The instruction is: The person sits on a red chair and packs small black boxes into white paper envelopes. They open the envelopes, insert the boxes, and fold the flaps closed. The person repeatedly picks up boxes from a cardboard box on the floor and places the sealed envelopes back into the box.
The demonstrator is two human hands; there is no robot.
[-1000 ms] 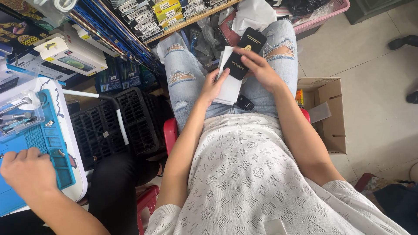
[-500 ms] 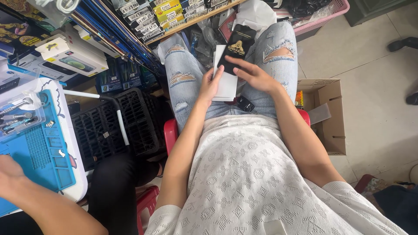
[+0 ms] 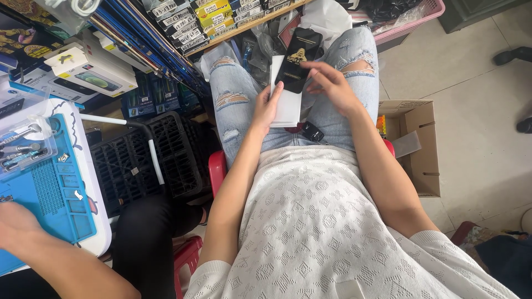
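Observation:
I sit on a red stool with my lap in view. My left hand (image 3: 270,106) holds a stack of white flat packets (image 3: 287,109) with a black flat packet (image 3: 298,53) on top of it, thumb pressed on the black one's lower edge. My right hand (image 3: 331,84) hovers just right of the black packet, fingers spread and slightly curled, touching or nearly touching its edge. A small black object (image 3: 312,132) lies on my lap below the stack.
An open cardboard box (image 3: 417,145) stands on the floor at my right. A black plastic crate (image 3: 145,161) sits left of my knees, shelves of boxed goods (image 3: 183,25) behind. Another person's hand (image 3: 16,224) rests on a blue work mat (image 3: 52,194).
The black packet went from my right hand onto the top of the stack in my left hand. My right hand then let go and opened. The other person's hand slid left off the mat.

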